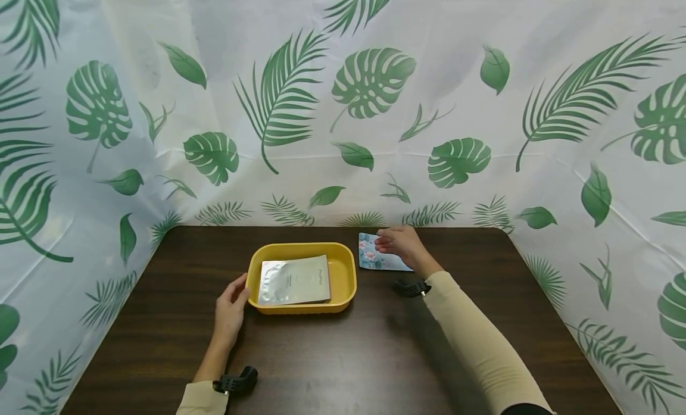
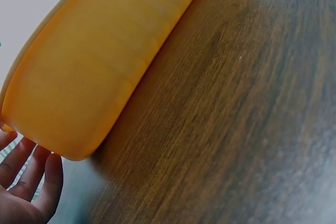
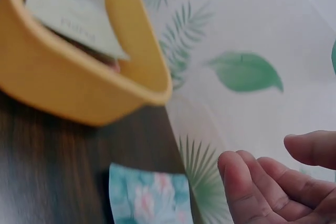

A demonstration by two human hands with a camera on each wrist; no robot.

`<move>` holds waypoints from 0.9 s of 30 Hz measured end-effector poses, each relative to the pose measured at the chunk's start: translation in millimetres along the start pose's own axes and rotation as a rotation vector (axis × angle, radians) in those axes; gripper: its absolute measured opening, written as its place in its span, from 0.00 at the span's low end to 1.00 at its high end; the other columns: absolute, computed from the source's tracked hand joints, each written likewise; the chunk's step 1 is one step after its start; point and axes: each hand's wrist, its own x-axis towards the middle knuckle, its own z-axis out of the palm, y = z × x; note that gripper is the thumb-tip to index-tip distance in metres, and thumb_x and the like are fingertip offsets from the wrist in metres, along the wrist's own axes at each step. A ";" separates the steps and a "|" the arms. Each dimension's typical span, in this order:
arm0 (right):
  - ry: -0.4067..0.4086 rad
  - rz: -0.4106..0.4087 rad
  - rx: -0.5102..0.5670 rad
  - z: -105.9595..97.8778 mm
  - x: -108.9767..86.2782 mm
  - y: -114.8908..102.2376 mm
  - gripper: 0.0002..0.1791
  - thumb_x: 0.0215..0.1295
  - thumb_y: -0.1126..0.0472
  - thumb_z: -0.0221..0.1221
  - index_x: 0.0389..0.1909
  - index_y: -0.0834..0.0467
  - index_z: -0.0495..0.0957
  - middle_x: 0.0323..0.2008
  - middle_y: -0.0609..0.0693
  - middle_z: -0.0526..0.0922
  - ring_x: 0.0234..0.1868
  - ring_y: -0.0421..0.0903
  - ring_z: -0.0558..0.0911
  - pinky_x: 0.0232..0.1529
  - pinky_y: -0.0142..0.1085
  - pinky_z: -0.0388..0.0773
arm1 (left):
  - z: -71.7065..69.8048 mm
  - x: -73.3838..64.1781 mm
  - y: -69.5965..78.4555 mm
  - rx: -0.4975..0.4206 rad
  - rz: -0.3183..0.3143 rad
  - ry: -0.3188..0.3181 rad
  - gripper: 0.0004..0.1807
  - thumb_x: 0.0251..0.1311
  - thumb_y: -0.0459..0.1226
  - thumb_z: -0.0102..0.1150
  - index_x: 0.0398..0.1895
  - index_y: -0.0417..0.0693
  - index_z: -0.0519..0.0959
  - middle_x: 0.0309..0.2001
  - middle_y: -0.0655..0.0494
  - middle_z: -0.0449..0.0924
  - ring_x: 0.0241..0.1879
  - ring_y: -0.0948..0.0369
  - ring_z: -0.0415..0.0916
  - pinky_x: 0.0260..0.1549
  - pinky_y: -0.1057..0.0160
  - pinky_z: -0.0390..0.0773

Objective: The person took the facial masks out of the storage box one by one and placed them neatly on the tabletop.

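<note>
A yellow plastic basket [image 1: 343, 293] stands on the table, with silvery-white flat packets [image 1: 300, 281] stacked inside it. My left hand [image 1: 231, 308] is at its left end, fingertips right at the outer wall and rim; the left wrist view shows the loosely bent fingers [image 2: 50, 182] against the basket's end. Right of the basket lies a flat blue packet with pink flowers [image 1: 375, 257]. My right hand [image 1: 403, 246] hovers over that packet and covers part of it. In the right wrist view, its thumb and fingers are apart with nothing between them.
The dark brown wooden table [image 1: 321, 361] ends at the back against a white curtain with green leaves [image 1: 375, 183]. A black strap device [image 1: 236, 380] is on the left wrist, another [image 1: 411, 287] on the right.
</note>
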 end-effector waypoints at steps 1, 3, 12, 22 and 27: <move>-0.004 -0.006 -0.006 3.4 -1.3 -1.8 0.20 0.72 0.59 0.54 0.54 0.73 0.74 0.35 0.57 0.85 0.30 0.41 0.85 0.51 0.45 0.82 | 0.1 0.2 -0.2 0.001 -0.002 0.001 0.23 0.73 0.34 0.47 0.68 0.40 0.67 0.69 0.42 0.66 0.60 0.57 0.66 0.44 0.86 0.69; -0.016 -0.012 -0.009 10.2 -3.6 -5.1 0.20 0.71 0.59 0.54 0.53 0.73 0.75 0.36 0.59 0.85 0.30 0.42 0.85 0.49 0.44 0.82 | 0.1 0.4 -0.6 0.007 -0.004 0.003 0.23 0.73 0.35 0.46 0.68 0.40 0.67 0.69 0.42 0.66 0.58 0.60 0.66 0.43 0.85 0.69; -0.070 -0.004 0.001 39.5 -7.0 -13.7 0.20 0.69 0.60 0.57 0.51 0.75 0.76 0.38 0.64 0.85 0.30 0.45 0.86 0.41 0.38 0.85 | -0.5 -0.7 1.1 0.017 -0.011 0.003 0.23 0.73 0.35 0.46 0.68 0.40 0.66 0.69 0.43 0.66 0.50 0.77 0.66 0.43 0.86 0.69; -0.096 0.038 -0.047 69.9 -6.1 -10.8 0.20 0.68 0.61 0.58 0.52 0.75 0.76 0.38 0.64 0.86 0.28 0.44 0.85 0.44 0.41 0.84 | -2.2 0.6 3.2 0.045 -0.015 -0.025 0.23 0.74 0.38 0.46 0.69 0.42 0.66 0.69 0.43 0.66 0.50 0.72 0.66 0.42 0.84 0.70; -0.118 0.048 -0.102 83.6 -8.1 -7.3 0.20 0.70 0.62 0.56 0.54 0.74 0.75 0.43 0.67 0.85 0.29 0.44 0.85 0.48 0.44 0.82 | -2.1 -0.3 2.8 0.042 -0.031 -0.021 0.23 0.74 0.38 0.45 0.69 0.42 0.66 0.68 0.44 0.67 0.50 0.72 0.66 0.42 0.84 0.70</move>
